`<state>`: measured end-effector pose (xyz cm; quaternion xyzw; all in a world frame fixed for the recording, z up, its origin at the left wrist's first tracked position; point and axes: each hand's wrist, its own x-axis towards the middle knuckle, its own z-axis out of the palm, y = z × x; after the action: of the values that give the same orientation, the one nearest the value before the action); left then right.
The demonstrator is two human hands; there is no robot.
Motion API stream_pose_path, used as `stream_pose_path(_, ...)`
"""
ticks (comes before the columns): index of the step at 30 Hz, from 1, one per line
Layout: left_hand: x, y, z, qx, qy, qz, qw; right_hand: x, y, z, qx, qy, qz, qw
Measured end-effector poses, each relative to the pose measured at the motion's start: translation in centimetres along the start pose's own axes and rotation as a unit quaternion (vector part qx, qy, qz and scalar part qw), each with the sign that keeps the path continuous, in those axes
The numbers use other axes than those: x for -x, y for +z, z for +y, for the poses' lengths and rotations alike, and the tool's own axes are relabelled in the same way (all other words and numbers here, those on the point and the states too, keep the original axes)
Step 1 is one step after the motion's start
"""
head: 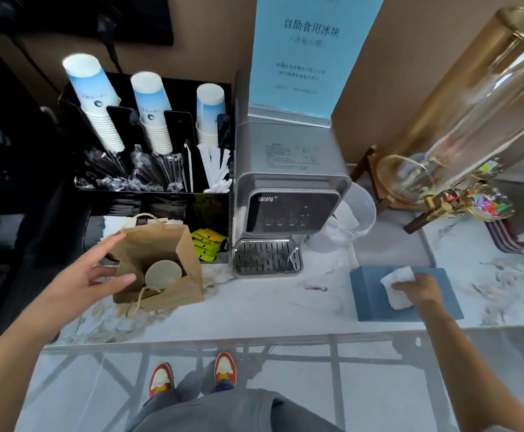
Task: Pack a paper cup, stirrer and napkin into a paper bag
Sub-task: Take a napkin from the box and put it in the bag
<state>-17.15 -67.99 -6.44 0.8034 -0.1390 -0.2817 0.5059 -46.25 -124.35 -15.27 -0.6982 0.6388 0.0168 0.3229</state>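
Standing: a person was at the near edge of a marble tabletop (254,304), looking down at both hands.
Left hand: the left hand (95,272) was spread, fingers apart, against the left side of the bag, holding nothing.
Bag: a brown paper bag (161,260) stood open and tilted toward the tabletop's left end, its string handles loose at front and back.
Cup: a paper cup (163,273) lay on its side inside the bag, its mouth facing up toward the camera.
Right hand: the right hand (416,289) was pinched on a white napkin (397,286), fingers closed on its edge.
Napkin: it was over a blue box (376,294) near the tabletop's front right edge; whether it was touching the box could not be told.
Stirrer: clear-wrapped stirrers (130,173) filled a black organiser (148,198) at the back left corner, behind the bag; none could be seen in the bag.
Spare cups: three stacks of cups (148,110) stood upside down in the organiser's back row.
Dispenser: a silver water dispenser (285,198) stood mid-tabletop, just right of the organiser.
Sachets: yellow sachets (206,244) lay between the bag and the dispenser.
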Motion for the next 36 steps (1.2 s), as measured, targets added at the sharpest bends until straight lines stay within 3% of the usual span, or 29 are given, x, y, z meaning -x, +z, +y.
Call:
stream_pose_path(3,0.2,-0.1,-0.1,-0.005,0.003,-0.003,1.000,2.6,0.7,-3.2,-0.105,-0.051,-0.048,0.992)
stream_pose_path(7,0.2,-0.1,0.0,-0.020,0.001,-0.010,1.000,9.7,1.3,-8.9,-0.227,-0.119,-0.220,0.941)
stream_pose_path(12,0.2,0.2,0.1,-0.033,0.017,-0.017,0.999,19.4,3.3,-15.9,-0.222,-0.245,-0.347,0.878)
stream_pose_path(16,0.0,0.3,0.0,-0.036,0.036,-0.029,0.998,25.8,5.5,-21.0,-0.252,-0.240,-0.481,0.805)
stream_pose_path(19,-0.2,0.5,-0.5,-0.040,0.041,-0.033,0.998,29.3,7.6,-24.3,-0.217,-0.246,-0.524,0.786)
stream_pose_path(21,-0.3,0.7,-0.6,-0.036,0.043,-0.036,0.998,31.4,9.2,-26.0,-0.157,-0.291,-0.504,0.798)
stream_pose_path(23,-0.4,0.8,-0.5,-0.037,0.064,-0.039,0.997,33.1,10.8,-27.3,-0.030,-0.388,-0.414,0.823)
stream_pose_path(25,-0.3,0.8,-0.3,-0.037,0.073,-0.040,0.996,34.1,12.3,-28.1,0.132,-0.462,-0.313,0.819)
stream_pose_path(29,-0.2,0.5,-0.5,-0.046,0.059,-0.060,0.995,35.4,14.9,-28.6,0.333,-0.446,-0.249,0.792)
stream_pose_path(33,-0.4,0.5,-0.7,-0.074,0.063,-0.071,0.993,35.9,17.1,-28.9,0.386,-0.415,-0.211,0.797)
stream_pose_path(36,-0.4,0.6,-0.7,-0.069,0.080,-0.087,0.991,35.5,19.1,-29.4,0.422,-0.387,-0.243,0.783)
